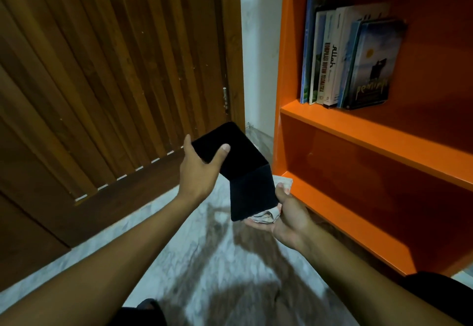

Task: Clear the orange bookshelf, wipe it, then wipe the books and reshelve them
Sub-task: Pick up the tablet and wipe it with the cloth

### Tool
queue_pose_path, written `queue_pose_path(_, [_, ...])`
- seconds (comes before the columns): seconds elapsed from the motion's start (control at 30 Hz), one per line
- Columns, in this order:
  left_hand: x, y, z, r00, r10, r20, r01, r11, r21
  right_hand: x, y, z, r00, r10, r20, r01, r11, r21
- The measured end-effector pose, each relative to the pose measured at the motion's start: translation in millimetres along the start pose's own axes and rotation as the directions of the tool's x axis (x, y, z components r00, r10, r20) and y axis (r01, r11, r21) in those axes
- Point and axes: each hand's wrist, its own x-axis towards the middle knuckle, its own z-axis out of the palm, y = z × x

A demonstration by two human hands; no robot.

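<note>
A black book (pixel 235 164) is held in mid-air in front of the orange bookshelf (pixel 358 131). My left hand (pixel 199 172) grips its upper left part, thumb on the cover. Under the book's lower end, my right hand (pixel 286 213) holds a crumpled pale cloth (pixel 266 217) in its palm. Several books (pixel 345 56) stand upright on the left of the upper shelf, the rightmost one leaning with its cover showing. The lower shelf (pixel 358 177) is bare.
A brown slatted wooden door (pixel 107 74) fills the left side. A white wall strip (pixel 258 51) separates it from the shelf. The floor (pixel 217 261) is pale marble tile. Something pale lies on the floor by the shelf's corner (pixel 284 180).
</note>
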Motion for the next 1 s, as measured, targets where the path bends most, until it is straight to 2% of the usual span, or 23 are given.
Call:
queue_pose_path(0.17, [1, 20, 16, 0.986, -0.157, -0.054, 0.150, 0.983, -0.109, -5, 9, 8, 0.979, -0.202, 0.015, 0.202, 0.973, -0.116])
queue_pose_path(0.3, [5, 27, 20, 0.982, -0.172, -0.077, 0.158, 0.974, -0.162, -6, 10, 11, 0.958, -0.284, 0.029, 0.286, 0.947, -0.146])
queue_pose_path(0.4, [6, 29, 24, 0.984, -0.167, -0.067, 0.156, 0.976, -0.152, -5, 12, 11, 0.927, -0.375, 0.005, 0.366, 0.899, -0.240])
queue_pose_path(0.53, [6, 28, 30, 0.991, -0.126, -0.055, 0.117, 0.982, -0.145, -7, 15, 14, 0.841, -0.540, 0.014, 0.510, 0.786, -0.350])
queue_pose_path(0.67, [3, 30, 35, 0.995, -0.083, -0.052, 0.077, 0.992, -0.097, -13, 18, 17, 0.712, -0.698, 0.077, 0.610, 0.561, -0.559])
queue_pose_path(0.77, [0, 30, 42, 0.997, -0.064, -0.051, 0.059, 0.995, -0.084, -18, 22, 16, 0.636, -0.768, 0.077, 0.615, 0.444, -0.652])
queue_pose_path(0.9, [-4, 42, 49, 0.992, -0.050, -0.114, 0.033, 0.988, -0.150, -20, 23, 12, 0.544, -0.832, 0.108, 0.619, 0.311, -0.721])
queue_pose_path(1.0, [-2, 48, 50, 0.983, -0.077, -0.166, 0.045, 0.981, -0.187, -17, 22, 10, 0.515, -0.846, 0.137, 0.624, 0.260, -0.737])
